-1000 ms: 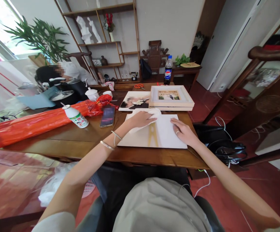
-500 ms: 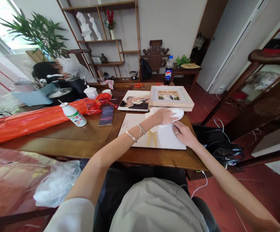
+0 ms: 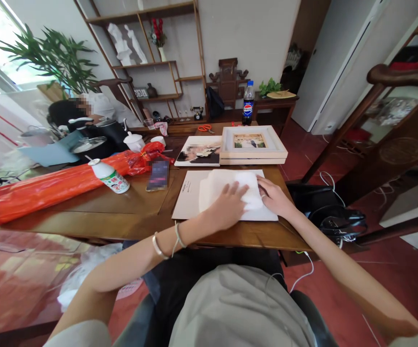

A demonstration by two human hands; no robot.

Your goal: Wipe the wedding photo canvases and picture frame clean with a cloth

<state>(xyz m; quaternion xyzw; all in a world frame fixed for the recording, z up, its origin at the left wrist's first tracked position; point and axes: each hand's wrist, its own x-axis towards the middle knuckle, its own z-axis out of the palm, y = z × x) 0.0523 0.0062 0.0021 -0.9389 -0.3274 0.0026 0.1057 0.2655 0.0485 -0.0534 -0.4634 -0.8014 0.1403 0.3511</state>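
Observation:
A flat pale board [image 3: 190, 197] lies on the wooden table [image 3: 122, 212] in front of me. My left hand [image 3: 227, 209] presses a white cloth [image 3: 247, 190] onto the board near its front edge, fingers curled over the cloth. My right hand [image 3: 276, 197] rests flat on the board's right side, fingers stretched out, a ring on one finger. Just beyond the board sit a white picture frame [image 3: 254, 144] and a printed photo [image 3: 198, 152].
A phone [image 3: 158, 176], a small white bottle [image 3: 110, 176] and a long orange plastic bag [image 3: 50, 188] lie to the left. Pots, a teapot and a seated person are at far left. A cola bottle [image 3: 247, 103] and scissors stand farther back. A black bag [image 3: 330, 212] sits right of the table.
My left hand has drawn the cloth from the board's far right corner back toward me across the board. My right hand has stayed on the board's right side.

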